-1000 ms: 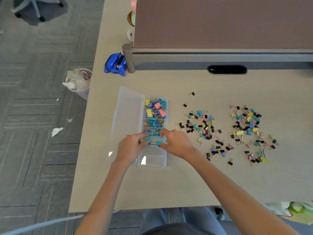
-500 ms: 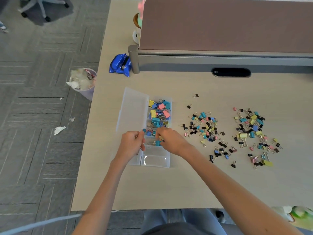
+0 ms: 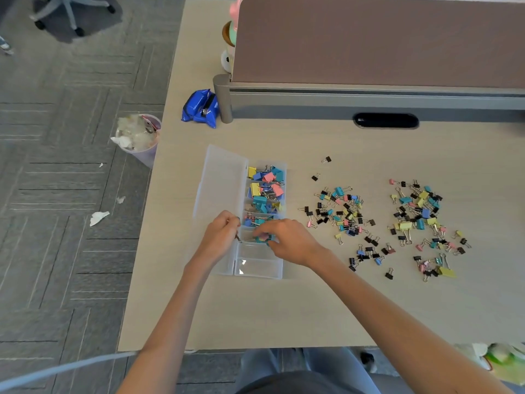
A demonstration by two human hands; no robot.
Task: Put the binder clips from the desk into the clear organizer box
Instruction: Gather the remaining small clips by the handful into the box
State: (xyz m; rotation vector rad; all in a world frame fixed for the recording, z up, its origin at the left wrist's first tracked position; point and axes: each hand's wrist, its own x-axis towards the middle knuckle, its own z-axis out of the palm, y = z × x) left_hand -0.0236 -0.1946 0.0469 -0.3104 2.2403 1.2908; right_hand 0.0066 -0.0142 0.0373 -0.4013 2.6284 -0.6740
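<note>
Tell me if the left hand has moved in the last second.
Yes. The left hand pulled back leftward off the organizer box compartments, over its lid.

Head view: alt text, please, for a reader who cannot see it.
A person's right hand holds teal and pink binder clips over a compartment of the open clear organizer box on a desk; the left hand is curled beside it. Farther compartments hold coloured clips, and two loose piles lie to the right.

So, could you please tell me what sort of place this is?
Most likely an office: a desk with a fabric partition screen, grey carpet tiles, and a wheeled chair base at top left.
</note>
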